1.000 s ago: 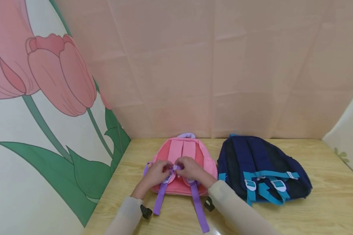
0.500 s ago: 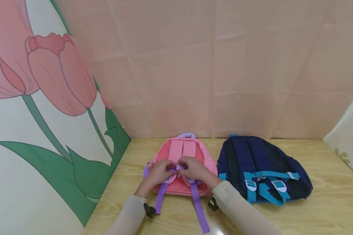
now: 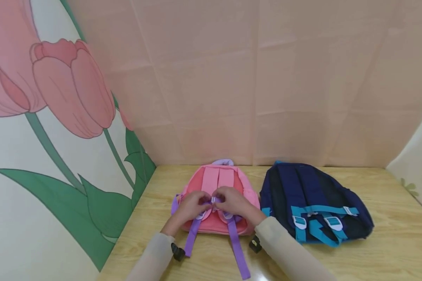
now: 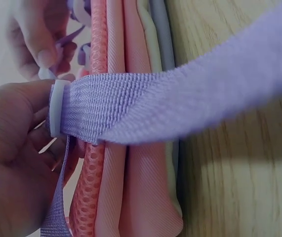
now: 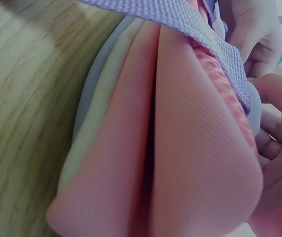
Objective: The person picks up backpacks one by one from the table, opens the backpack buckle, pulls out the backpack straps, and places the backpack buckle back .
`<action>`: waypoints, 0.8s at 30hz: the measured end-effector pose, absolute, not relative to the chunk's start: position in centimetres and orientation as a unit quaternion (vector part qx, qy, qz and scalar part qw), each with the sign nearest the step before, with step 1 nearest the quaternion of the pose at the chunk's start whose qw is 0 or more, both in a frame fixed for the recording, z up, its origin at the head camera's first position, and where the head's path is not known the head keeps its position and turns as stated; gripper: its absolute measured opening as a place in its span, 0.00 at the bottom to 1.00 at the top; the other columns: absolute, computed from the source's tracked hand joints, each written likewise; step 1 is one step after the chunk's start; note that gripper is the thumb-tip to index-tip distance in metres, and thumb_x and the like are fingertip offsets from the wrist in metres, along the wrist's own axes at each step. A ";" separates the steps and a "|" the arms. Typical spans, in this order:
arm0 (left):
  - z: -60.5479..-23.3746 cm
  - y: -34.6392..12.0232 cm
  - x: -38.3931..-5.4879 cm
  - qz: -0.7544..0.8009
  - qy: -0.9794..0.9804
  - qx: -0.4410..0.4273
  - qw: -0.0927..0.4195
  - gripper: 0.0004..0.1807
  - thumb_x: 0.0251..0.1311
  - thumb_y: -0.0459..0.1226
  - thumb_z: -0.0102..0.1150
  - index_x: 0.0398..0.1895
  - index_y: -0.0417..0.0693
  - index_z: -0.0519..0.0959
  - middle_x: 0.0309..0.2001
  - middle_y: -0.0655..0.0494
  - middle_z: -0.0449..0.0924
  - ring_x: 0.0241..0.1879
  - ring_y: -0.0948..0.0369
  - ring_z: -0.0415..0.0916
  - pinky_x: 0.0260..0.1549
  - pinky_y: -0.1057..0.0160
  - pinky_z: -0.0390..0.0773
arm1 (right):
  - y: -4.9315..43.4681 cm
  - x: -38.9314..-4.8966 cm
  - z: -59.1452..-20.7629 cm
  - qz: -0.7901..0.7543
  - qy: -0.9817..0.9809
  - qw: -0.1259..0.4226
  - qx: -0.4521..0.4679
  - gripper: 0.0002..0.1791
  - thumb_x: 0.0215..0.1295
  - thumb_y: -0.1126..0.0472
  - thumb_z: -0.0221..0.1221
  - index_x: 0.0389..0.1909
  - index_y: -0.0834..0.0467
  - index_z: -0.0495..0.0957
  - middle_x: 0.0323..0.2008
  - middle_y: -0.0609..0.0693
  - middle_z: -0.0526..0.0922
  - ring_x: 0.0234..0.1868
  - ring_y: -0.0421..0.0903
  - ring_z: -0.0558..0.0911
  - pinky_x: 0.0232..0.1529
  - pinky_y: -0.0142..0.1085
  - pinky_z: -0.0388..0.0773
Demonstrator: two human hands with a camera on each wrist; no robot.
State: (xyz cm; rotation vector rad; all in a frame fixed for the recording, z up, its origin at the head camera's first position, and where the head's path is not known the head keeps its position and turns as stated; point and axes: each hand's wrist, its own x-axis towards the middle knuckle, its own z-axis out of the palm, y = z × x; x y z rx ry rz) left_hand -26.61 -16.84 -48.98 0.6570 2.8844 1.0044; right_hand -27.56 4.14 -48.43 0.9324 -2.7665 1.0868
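A pink backpack [image 3: 245,186] lies with its shoulder-strap side up. Over its middle, both hands meet at a small white buckle [image 3: 213,200] on a narrow purple chest strap. My left hand [image 3: 190,206] pinches the strap on the buckle's left. My right hand [image 3: 233,201], thumb and finger together, pinches at the buckle's right side; its fingertips partly cover it. In the left wrist view, a wide purple strap [image 4: 121,101] runs through a white slider [image 4: 57,108] beside the left hand. Two loose purple strap ends [image 3: 238,249] hang toward the front.
Close on the right lies a dark blue backpack [image 3: 307,187] with light blue straps [image 3: 323,234] and white sliders. Both bags are on a wooden table [image 3: 401,234]. A pinkish cloth [image 3: 253,86] hangs behind, and a tulip-printed panel [image 3: 67,97] stands at the left.
Both hands and the white buckle have shifted slightly right since a second ago, and the fingers have drawn closer round the buckle. The dark blue backpack has not moved.
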 end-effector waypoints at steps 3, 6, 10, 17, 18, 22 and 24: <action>-48.8 -16.8 -26.6 0.325 0.922 0.210 0.008 0.10 0.64 0.42 0.69 0.47 0.53 0.84 0.43 0.62 0.83 0.44 0.63 0.78 0.47 0.59 0.78 | 4.3 -27.5 -48.2 0.346 -0.890 0.014 0.297 0.11 0.62 0.58 0.70 0.45 0.53 0.84 0.37 0.42 0.82 0.38 0.40 0.78 0.43 0.37 0.78; -48.8 -16.8 -26.8 0.322 0.921 0.220 0.003 0.11 0.63 0.41 0.69 0.47 0.53 0.84 0.42 0.62 0.82 0.43 0.63 0.78 0.45 0.60 0.77 | 4.4 -27.4 -48.1 0.348 -0.890 0.010 0.296 0.12 0.63 0.58 0.69 0.47 0.53 0.84 0.37 0.42 0.81 0.37 0.40 0.77 0.42 0.36 0.77; -48.9 -16.8 -26.9 0.317 0.917 0.242 -0.001 0.12 0.63 0.39 0.69 0.49 0.51 0.84 0.42 0.60 0.82 0.42 0.62 0.78 0.44 0.61 0.78 | 4.7 -27.3 -48.1 0.349 -0.889 0.005 0.296 0.12 0.63 0.59 0.69 0.47 0.53 0.83 0.37 0.42 0.80 0.37 0.40 0.76 0.42 0.36 0.77; -48.9 -17.0 -26.8 0.328 0.912 0.246 0.009 0.10 0.61 0.34 0.68 0.46 0.49 0.83 0.41 0.58 0.80 0.42 0.62 0.76 0.43 0.62 0.77 | 4.7 -27.1 -48.1 0.334 -0.889 0.011 0.314 0.10 0.64 0.60 0.67 0.46 0.55 0.83 0.37 0.43 0.80 0.38 0.40 0.76 0.43 0.36 0.76; -48.9 -17.0 -26.7 0.329 0.912 0.244 0.010 0.10 0.61 0.34 0.67 0.45 0.49 0.83 0.41 0.58 0.79 0.42 0.62 0.75 0.43 0.62 0.77 | 4.7 -27.1 -48.1 0.332 -0.889 0.009 0.317 0.11 0.65 0.60 0.67 0.46 0.55 0.82 0.37 0.43 0.80 0.38 0.40 0.76 0.43 0.36 0.77; -48.9 -17.1 -26.7 0.333 0.911 0.242 0.006 0.09 0.61 0.33 0.67 0.45 0.48 0.82 0.41 0.58 0.80 0.42 0.62 0.76 0.45 0.60 0.78 | 4.5 -27.0 -47.9 0.338 -0.881 0.006 0.330 0.11 0.66 0.61 0.66 0.48 0.57 0.81 0.39 0.46 0.80 0.40 0.43 0.77 0.46 0.38 0.77; -49.0 -17.2 -26.7 0.336 0.910 0.245 0.002 0.09 0.61 0.33 0.66 0.45 0.48 0.82 0.41 0.58 0.80 0.43 0.61 0.77 0.46 0.59 0.79 | 4.4 -27.0 -47.8 0.339 -0.877 0.014 0.339 0.12 0.65 0.62 0.66 0.48 0.59 0.81 0.40 0.47 0.80 0.41 0.44 0.77 0.47 0.40 0.78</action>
